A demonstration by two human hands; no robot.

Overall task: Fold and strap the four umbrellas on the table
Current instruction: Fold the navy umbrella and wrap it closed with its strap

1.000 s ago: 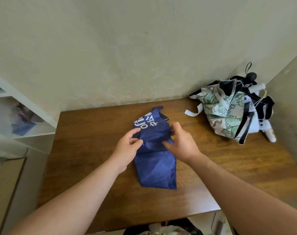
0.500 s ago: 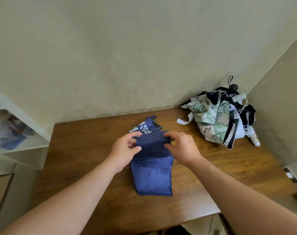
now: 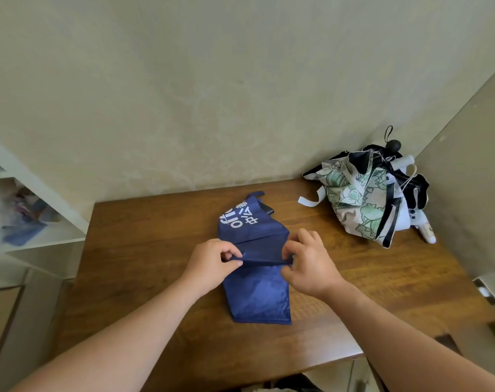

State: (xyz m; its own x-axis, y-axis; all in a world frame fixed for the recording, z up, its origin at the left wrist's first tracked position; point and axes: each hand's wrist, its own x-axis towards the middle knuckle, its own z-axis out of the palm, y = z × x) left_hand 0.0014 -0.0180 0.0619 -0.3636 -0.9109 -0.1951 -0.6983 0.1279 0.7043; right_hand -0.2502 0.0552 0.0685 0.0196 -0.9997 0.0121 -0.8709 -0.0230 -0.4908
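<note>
Two hands work one blue umbrella (image 3: 257, 292) lying flat near the middle of the counter (image 3: 144, 250). Left hand (image 3: 212, 264) pinches the left end of a fold across the canopy between thumb and curled fingers; right hand (image 3: 308, 264) pinches the right end likewise, and the pleat is stretched taut between them. Printed white lettering shows on the far panel, and a dark part, possibly the handle or tip, projects at the far edge; which cannot be told. Remaining umbrellas sit in a heap (image 3: 368, 199) at the far right corner against the wall, unfolded, with a white strap (image 3: 311, 198) trailing toward the middle. Risks, as judged: the slick fabric may slip from either pinch, letting the pleat spring loose; uneven tension between the hands would skew the fold and leave the bundle too bulky to strap. The blue umbrella's own strap is not visible, so it may become trapped under the folds. The heap is tangled, and pulling one umbrella out could drag others off the counter.
</note>
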